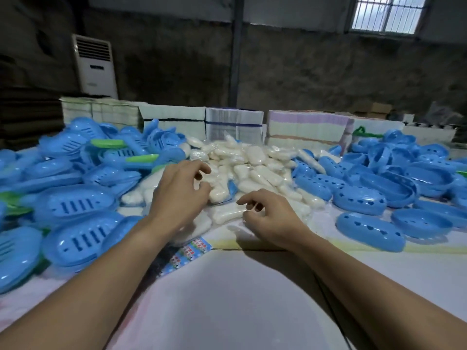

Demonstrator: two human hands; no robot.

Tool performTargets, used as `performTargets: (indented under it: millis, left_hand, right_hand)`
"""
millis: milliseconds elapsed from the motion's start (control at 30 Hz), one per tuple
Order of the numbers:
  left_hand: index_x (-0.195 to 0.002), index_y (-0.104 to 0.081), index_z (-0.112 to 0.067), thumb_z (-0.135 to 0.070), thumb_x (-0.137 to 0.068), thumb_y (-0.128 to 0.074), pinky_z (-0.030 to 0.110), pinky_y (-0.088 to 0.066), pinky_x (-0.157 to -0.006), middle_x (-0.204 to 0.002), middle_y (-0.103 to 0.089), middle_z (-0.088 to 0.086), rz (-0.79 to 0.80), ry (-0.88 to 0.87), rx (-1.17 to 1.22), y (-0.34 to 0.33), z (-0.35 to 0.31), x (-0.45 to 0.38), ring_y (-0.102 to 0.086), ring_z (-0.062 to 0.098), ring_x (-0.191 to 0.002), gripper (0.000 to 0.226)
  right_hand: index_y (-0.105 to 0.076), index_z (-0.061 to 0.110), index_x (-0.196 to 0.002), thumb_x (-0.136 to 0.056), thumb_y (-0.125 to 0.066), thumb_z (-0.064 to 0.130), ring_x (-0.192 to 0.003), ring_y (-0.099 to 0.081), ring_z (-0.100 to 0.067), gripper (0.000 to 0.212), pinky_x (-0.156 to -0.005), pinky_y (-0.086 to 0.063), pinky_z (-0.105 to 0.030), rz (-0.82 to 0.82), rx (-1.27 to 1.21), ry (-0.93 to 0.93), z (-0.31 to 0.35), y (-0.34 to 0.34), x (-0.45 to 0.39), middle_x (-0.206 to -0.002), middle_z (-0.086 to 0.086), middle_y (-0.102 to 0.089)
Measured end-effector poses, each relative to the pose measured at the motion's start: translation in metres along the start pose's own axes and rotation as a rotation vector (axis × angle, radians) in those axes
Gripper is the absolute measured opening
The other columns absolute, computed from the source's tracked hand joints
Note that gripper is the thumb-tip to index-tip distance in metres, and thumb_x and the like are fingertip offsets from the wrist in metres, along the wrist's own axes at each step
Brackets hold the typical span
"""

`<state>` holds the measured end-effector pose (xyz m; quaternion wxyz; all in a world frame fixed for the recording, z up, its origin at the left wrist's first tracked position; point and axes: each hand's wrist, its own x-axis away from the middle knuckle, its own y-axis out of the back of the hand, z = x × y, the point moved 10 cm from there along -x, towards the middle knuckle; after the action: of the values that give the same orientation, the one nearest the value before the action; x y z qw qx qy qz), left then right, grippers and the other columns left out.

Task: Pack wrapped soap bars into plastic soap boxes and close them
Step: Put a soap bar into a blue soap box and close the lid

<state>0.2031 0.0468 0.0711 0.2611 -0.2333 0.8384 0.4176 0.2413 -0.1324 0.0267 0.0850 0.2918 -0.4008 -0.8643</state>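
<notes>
Two hands hover over the near edge of the soap pile (252, 162) in the middle of the table (227, 299): the left hand (177, 195) and right hand (267, 218) both have fingers loosely curled and apart, holding nothing. The nearest wrapped bar (227, 213) lies flat, its long axis running left to right. Best pinched by the right hand across its narrow width, then carried to a blue box (369, 228) at the right.

The soap bars (242, 170) are matt, creamy white and sealed in thin clear film that crinkles and glints. To the left of that heap the soap boxes (75, 205) are smooth, glossy blue plastic with slotted faces (a few lids are green); those to its right (364, 200) share the same shiny finish. In front of the heap the table (227, 299) carries a smooth, pale, faintly sheened covering. Behind it the wall (303, 72) is rough and stained.
</notes>
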Motion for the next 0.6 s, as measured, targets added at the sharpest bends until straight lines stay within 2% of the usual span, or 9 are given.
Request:
performTargets:
  millis: [100,167,233,300,400,467,600]
  left_hand:
    - [-0.105,-0.064,-0.031,-0.023,-0.089,-0.059,0.033,-0.035,-0.077,-0.099,-0.056,-0.013,-0.111,-0.019,-0.062,0.019,-0.001,-0.005,-0.047,0.016,-0.106,0.019]
    - [-0.107,-0.063,-0.032,-0.029,-0.088,-0.058,0.036,-0.036,-0.076,-0.103,-0.060,-0.009,-0.155,0.036,-0.113,0.034,0.010,-0.011,-0.049,0.020,-0.108,0.020]
    - [-0.119,-0.058,-0.031,-0.033,-0.089,-0.057,0.043,-0.040,-0.085,-0.121,-0.059,-0.001,-0.005,0.173,-0.291,0.033,0.040,-0.019,-0.045,0.029,-0.119,0.030]
    - [-0.134,-0.048,-0.029,-0.035,-0.091,-0.054,0.050,-0.037,-0.098,-0.139,-0.047,0.007,0.208,0.344,-0.483,0.029,0.078,-0.017,-0.036,0.037,-0.130,0.044]
    - [-0.145,-0.036,-0.027,-0.027,-0.090,-0.051,0.059,-0.029,-0.108,-0.149,-0.035,0.013,0.319,0.523,-0.576,0.035,0.116,-0.010,-0.027,0.044,-0.139,0.057]
    - [-0.142,-0.039,-0.026,-0.022,-0.087,-0.054,0.057,-0.031,-0.107,-0.146,-0.038,0.014,0.365,0.554,-0.584,0.035,0.125,-0.007,-0.030,0.044,-0.138,0.057]
    - [-0.137,-0.048,-0.025,-0.011,-0.087,-0.054,0.046,-0.044,-0.096,-0.138,-0.048,0.011,0.359,0.405,-0.562,0.023,0.116,-0.012,-0.046,0.034,-0.128,0.052]
  right_hand:
    - [-0.069,0.032,-0.107,-0.084,-0.064,0.018,-0.094,-0.054,-0.011,0.027,-0.086,-0.044,-0.026,0.007,0.010,0.004,0.001,0.000,0.000,-0.098,0.008,-0.063]
    - [-0.068,0.034,-0.104,-0.085,-0.064,0.018,-0.094,-0.054,-0.010,0.026,-0.084,-0.043,-0.023,0.014,0.015,-0.008,-0.001,0.001,0.001,-0.098,0.009,-0.063]
    - [-0.068,0.034,-0.103,-0.085,-0.065,0.017,-0.094,-0.055,-0.010,0.025,-0.082,-0.041,-0.020,0.013,0.020,-0.012,-0.001,0.002,0.001,-0.097,0.008,-0.063]
    - [-0.070,0.031,-0.104,-0.085,-0.065,0.016,-0.093,-0.055,-0.011,0.025,-0.082,-0.042,-0.021,0.015,0.020,-0.011,0.000,0.002,0.002,-0.096,0.008,-0.064]
    - [-0.070,0.029,-0.107,-0.086,-0.065,0.016,-0.094,-0.055,-0.010,0.026,-0.083,-0.043,-0.022,0.046,0.031,0.000,0.003,0.000,0.003,-0.097,0.009,-0.064]
    - [-0.070,0.029,-0.107,-0.087,-0.066,0.016,-0.093,-0.055,-0.009,0.025,-0.078,-0.040,-0.016,0.063,0.033,0.005,0.003,-0.001,0.004,-0.095,0.013,-0.062]
    - [-0.070,0.029,-0.105,-0.087,-0.067,0.016,-0.086,-0.054,-0.004,0.023,-0.072,-0.035,-0.008,0.080,0.041,0.033,0.006,-0.004,0.006,-0.092,0.014,-0.062]
